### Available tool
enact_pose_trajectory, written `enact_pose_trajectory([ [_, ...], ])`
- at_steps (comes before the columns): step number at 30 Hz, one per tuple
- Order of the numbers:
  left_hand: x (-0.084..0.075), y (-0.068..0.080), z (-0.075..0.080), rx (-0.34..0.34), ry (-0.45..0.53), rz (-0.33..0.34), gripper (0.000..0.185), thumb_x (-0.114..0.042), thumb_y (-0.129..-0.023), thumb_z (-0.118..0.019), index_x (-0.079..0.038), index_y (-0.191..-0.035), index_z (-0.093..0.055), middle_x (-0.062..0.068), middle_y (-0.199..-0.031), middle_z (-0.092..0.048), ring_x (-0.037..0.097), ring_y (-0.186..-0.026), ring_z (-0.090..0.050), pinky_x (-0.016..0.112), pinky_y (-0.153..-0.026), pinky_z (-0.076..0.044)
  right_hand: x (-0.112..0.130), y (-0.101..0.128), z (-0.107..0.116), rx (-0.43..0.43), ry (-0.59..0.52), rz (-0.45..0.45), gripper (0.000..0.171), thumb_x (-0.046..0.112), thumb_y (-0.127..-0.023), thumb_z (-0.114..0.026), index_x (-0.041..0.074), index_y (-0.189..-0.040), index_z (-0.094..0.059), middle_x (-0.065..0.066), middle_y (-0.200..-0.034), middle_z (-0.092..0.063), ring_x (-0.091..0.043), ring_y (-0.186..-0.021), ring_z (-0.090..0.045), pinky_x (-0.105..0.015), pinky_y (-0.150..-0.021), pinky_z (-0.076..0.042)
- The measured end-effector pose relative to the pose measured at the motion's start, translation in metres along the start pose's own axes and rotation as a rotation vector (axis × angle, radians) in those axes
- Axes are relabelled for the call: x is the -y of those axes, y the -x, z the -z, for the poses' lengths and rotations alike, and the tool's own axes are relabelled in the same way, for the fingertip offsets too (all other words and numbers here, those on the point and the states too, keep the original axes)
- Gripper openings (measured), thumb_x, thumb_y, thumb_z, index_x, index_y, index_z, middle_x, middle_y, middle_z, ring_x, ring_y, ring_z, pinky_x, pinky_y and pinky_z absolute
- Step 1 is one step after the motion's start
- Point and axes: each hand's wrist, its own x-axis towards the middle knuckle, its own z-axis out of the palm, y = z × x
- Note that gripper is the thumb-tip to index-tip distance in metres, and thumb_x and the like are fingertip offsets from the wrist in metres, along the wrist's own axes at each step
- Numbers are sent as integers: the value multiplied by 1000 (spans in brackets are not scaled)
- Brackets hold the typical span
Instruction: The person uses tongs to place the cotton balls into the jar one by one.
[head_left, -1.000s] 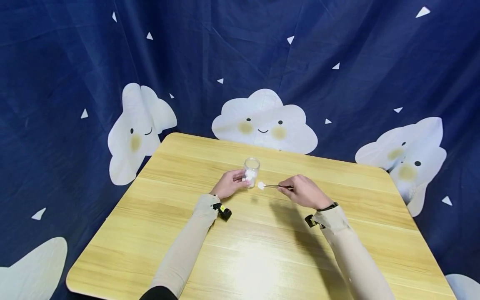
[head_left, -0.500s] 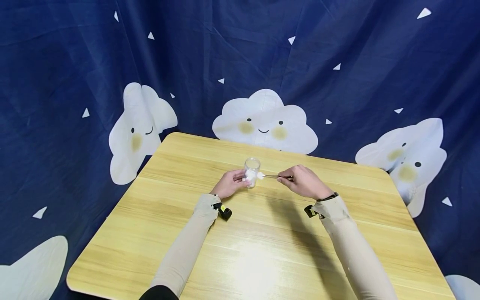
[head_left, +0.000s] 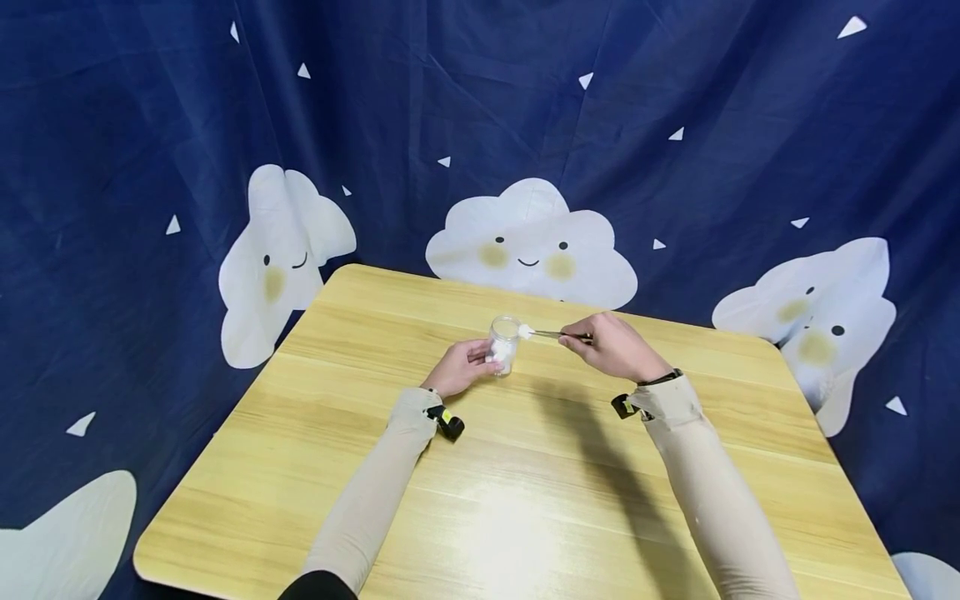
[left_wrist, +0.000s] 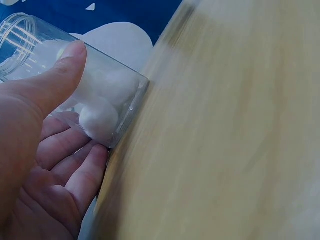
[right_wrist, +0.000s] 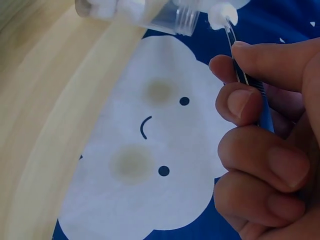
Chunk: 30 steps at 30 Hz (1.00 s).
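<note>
A small clear jar stands on the wooden table, with white cotton balls at its bottom. My left hand grips the jar, thumb on its side and fingers behind it. My right hand pinches metal tweezers between thumb and fingers. The tweezers hold a white cotton ball right beside the jar's open rim. In the right wrist view that cotton ball is next to the jar's threaded mouth.
A dark blue cloth with white cloud faces hangs behind and around the table. The table's far edge lies just beyond the jar. Bare wood stretches toward me between my two sleeved forearms.
My right hand has lifted the tweezers and cotton ball from table height beside the jar up to the jar's rim. The left hand and the jar have stayed put.
</note>
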Motion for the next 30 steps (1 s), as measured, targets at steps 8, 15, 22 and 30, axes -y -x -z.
enact_pose_trajectory([
  [8,1,0,0,-7,3,-6,67,-25,-94,-78,5,-147,-51,21,-151,-56,33,-137,-60,38,-118,-50,-2,-10,3,-12,4,-7,16,17,-102,-67,13,-106,-82,3,-69,-65,-7,-51,-37,-21,-49,-28],
  [15,-2,1,0,-7,-2,-7,66,-25,-94,-78,5,-147,-51,21,-151,-56,33,-136,-61,39,-117,-51,-3,-20,-1,2,19,-30,18,19,-101,-68,13,-110,-82,-1,-79,-73,-8,-54,-42,-22,-51,-32],
  [22,-1,0,0,-6,0,-2,66,-24,-94,-78,5,-147,-52,22,-150,-57,33,-136,-61,39,-117,-51,-1,-29,-7,22,32,-21,17,20,-102,-67,13,-107,-82,-1,-83,-75,-8,-57,-48,-25,-56,-40],
  [30,-4,3,0,-6,4,-3,64,-22,-95,-76,5,-148,-51,22,-151,-55,34,-136,-60,38,-117,-50,0,-33,-14,25,25,13,15,17,-101,-67,12,-101,-82,0,-82,-73,-8,-59,-48,-26,-60,-44],
])
